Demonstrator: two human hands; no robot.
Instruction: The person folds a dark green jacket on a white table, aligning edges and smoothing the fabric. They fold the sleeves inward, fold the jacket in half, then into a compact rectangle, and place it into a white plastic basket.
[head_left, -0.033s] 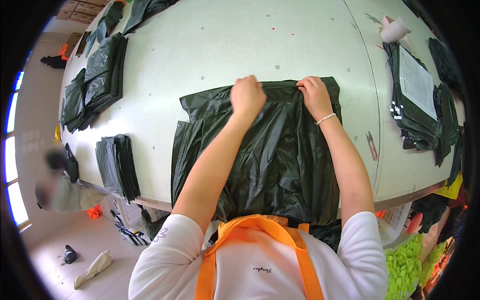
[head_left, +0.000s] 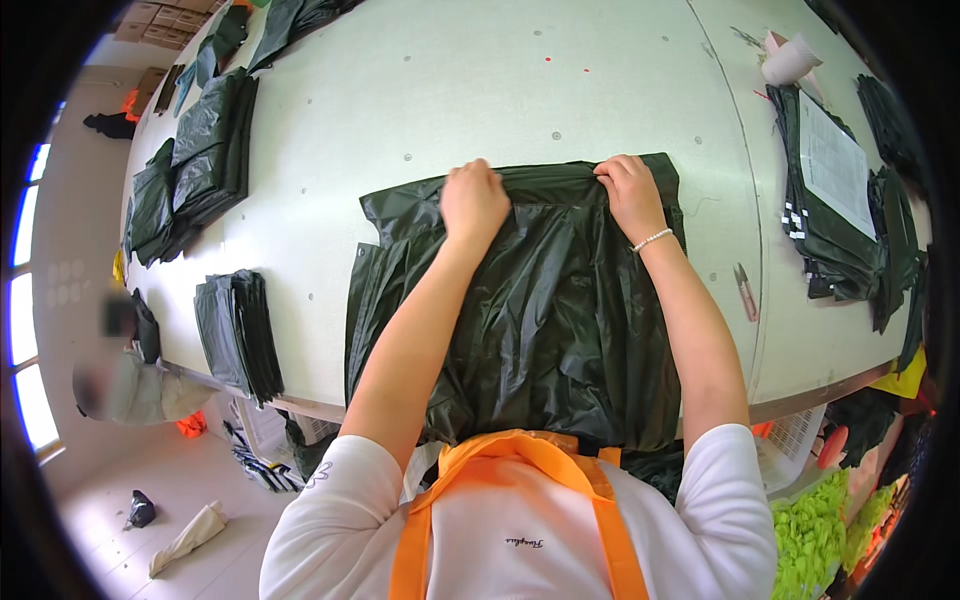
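A shiny dark green garment [head_left: 560, 310] lies spread on the pale table in front of me, its near part hanging over toward my orange apron. My left hand [head_left: 475, 205] is closed at the garment's far edge, left of the middle, with its fingertips partly hidden. Farther right on the same edge, my right hand [head_left: 628, 190] pinches the folded band of fabric between thumb and fingers. The band runs straight between both hands. At the left, a layered side edge of the garment shows a small round fastener.
Folded dark green stacks [head_left: 210, 150] sit on the left of the table [head_left: 480, 100], with a smaller stack [head_left: 238, 335] nearer. At right lie thread snips [head_left: 746, 292] and a garment pile under a paper sheet [head_left: 833, 165]. Another person [head_left: 135, 385] is beyond the left edge.
My left hand has slid a short way left along the garment's far edge. My right hand has stayed in its place on the band.
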